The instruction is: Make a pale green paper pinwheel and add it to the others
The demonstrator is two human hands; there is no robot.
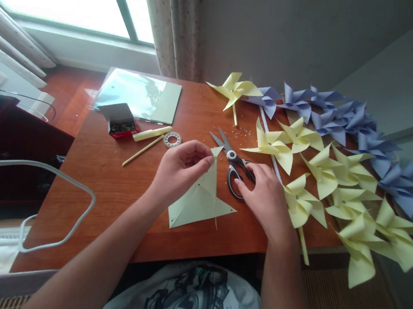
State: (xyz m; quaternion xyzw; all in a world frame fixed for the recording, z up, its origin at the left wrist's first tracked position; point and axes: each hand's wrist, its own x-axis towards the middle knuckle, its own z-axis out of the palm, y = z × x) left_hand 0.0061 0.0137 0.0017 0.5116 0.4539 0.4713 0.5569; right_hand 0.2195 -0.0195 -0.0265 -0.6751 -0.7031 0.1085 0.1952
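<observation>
A reddish wooden surface (pixel 114 189) stands under a window. The left hand (pixel 178 171) pinches one raised corner of a folded yellow paper square (pixel 199 200) near the front edge. The right hand (pixel 263 197) rests, fingers curled, on scissors (pixel 232 163). Finished pinwheels (pixel 336 183) crowd the right edge. No writing is readable.

- Pale yellow folded paper sheet (pixel 202 198): matt, smooth, sharply creased.
- Reddish-brown wooden table (pixel 115 184): polished, faint grain, slight sheen.
- Scissors with black-and-grey plastic handles (pixel 233 164): steel blades, dull shine.
- Yellow paper pinwheels (pixel 322 174): matt.
- Lilac-blue paper pinwheels (pixel 343 119): matt.
- Glossy clear plastic folder (pixel 139 96): reflective.
- Speckled beige cloth curtain (pixel 172 23): soft, woven look.
- White plastic-coated cable (pixel 60 173): smooth.
</observation>
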